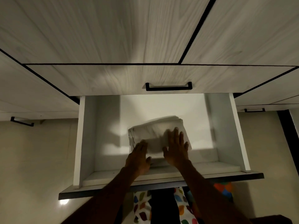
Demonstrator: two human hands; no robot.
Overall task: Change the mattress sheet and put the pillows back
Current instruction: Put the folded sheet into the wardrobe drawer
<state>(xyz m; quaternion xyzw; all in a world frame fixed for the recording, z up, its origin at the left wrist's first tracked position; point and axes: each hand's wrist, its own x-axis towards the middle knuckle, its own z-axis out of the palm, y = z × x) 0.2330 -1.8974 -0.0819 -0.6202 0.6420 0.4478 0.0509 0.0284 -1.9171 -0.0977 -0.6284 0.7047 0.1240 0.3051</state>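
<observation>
Early stage: both hands, left hand [139, 156] and right hand [176, 148], grip flat on folded sheet [155, 135] at drawer [239, 143] front edge; bed unseen, changing still ahead.

A home bedroom storage unit, seen from above: pale wood-grain cabinet fronts [100, 29] edged in black, each fitted with a slim black bar handle [168, 87]. One deep drawer [239, 135] with white inner walls stands pulled out and holds a folded stack of pale linen [155, 133]. Matching closed drawers flank it at left [22, 121] and right [254, 110]. Below lies a glossy cream tiled floor [32, 159] catching a spot of lamplight, with a leaf-patterned, multicoloured cloth [142, 206] beneath the drawer front.
</observation>
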